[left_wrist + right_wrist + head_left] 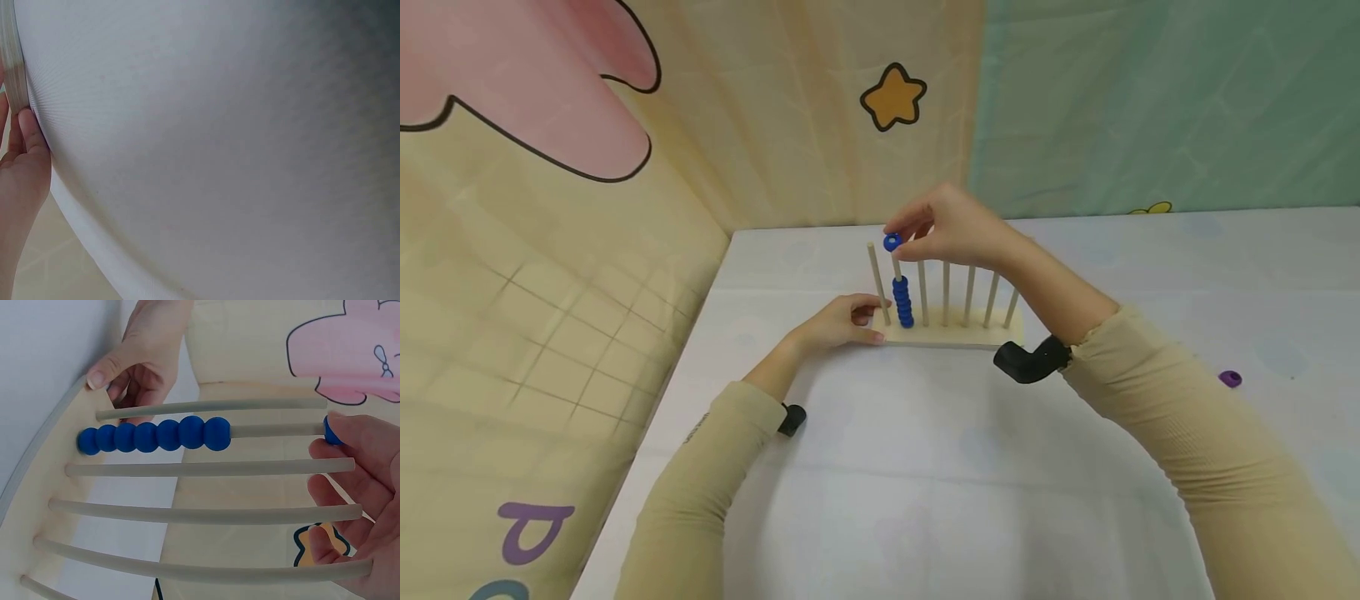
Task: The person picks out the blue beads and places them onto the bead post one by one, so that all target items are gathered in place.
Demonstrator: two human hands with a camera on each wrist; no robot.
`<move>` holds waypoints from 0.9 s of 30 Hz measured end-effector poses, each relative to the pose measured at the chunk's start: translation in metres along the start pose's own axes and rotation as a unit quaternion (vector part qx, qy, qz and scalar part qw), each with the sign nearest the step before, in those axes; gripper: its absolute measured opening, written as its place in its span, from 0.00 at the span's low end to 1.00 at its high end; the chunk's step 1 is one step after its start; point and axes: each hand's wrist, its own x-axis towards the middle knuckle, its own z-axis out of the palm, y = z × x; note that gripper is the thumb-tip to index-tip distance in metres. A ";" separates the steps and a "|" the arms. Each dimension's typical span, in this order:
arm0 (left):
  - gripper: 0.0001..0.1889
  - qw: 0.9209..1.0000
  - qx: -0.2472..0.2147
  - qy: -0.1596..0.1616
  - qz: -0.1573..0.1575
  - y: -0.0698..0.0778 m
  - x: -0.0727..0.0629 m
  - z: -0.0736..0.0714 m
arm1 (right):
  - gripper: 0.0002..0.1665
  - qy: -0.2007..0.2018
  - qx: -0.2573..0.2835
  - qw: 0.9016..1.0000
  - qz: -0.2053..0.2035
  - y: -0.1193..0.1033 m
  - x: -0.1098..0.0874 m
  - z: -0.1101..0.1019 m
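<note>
A pale wooden base point(951, 336) carries several upright pegs on the white table. Several blue beads point(147, 437) sit stacked at the foot of the second peg from the left. Between thumb and index finger, my right hand point(958, 227) pinches another blue bead point(892, 242) at the top of that same peg. In the right wrist view this bead point(333, 431) is partly hidden by the fingers. My left hand point(838, 323) grips the left end of the base, thumb on the near side. The left wrist view shows the left hand point(28, 159) at the base's edge.
A purple bead point(1230, 378) lies on the white tabletop point(925, 500) to the right, near the right sleeve. A printed curtain point(805, 108) hangs behind the table and along its left side. Black camera mounts sit on both wrists.
</note>
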 end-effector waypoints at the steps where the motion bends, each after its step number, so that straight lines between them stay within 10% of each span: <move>1: 0.31 1.000 0.000 0.000 -0.001 0.000 0.000 0.000 | 0.18 0.000 0.000 1.000 -0.001 -0.001 0.000 0.000; 17: 0.31 1.000 0.004 0.003 0.006 -0.001 -0.001 -0.003 | 0.17 0.008 0.016 1.000 0.021 0.001 -0.005 -0.007; 27: 0.33 0.999 0.034 -0.012 -0.005 0.005 -0.006 -0.008 | 0.20 0.078 -0.044 0.996 0.001 0.015 -0.049 -0.046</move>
